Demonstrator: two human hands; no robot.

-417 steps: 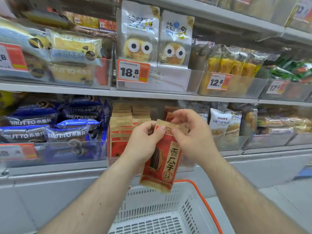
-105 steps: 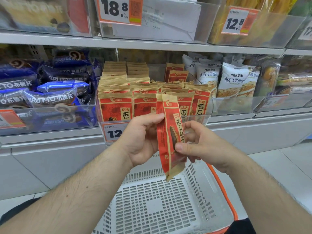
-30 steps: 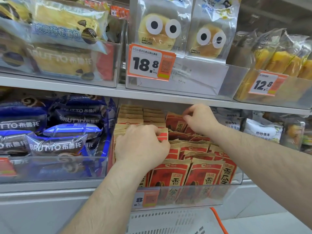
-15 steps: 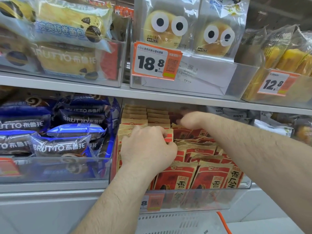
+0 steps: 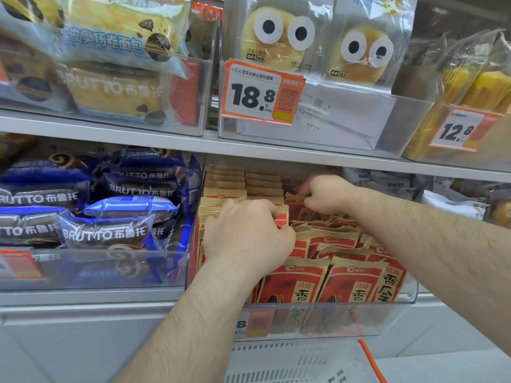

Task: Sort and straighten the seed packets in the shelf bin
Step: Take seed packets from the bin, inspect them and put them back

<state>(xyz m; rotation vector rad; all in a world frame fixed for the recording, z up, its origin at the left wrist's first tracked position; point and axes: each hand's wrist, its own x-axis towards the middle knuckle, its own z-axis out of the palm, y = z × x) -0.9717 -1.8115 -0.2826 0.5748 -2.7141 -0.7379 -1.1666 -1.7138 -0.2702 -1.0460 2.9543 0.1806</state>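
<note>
Red and tan seed packets (image 5: 326, 283) stand in rows inside a clear shelf bin (image 5: 398, 308) on the lower shelf. My left hand (image 5: 246, 236) lies on the left rows, its fingers curled over the tan tops of several packets. My right hand (image 5: 323, 192) reaches deeper into the bin and pinches the top of a packet in a back row. The right rows lean unevenly; the front packets stand upright behind the bin's front wall.
A bin of blue bread packs (image 5: 91, 205) sits to the left. Above hangs an upper shelf (image 5: 166, 142) with bread bins and price tags (image 5: 260, 92). White snack bags (image 5: 453, 200) lie at the right. A white basket with an orange rim (image 5: 298, 363) sits below.
My right hand has dropped a little onto the back-row packets. My left hand stays on the left rows. The view has come slightly closer to the bin.
</note>
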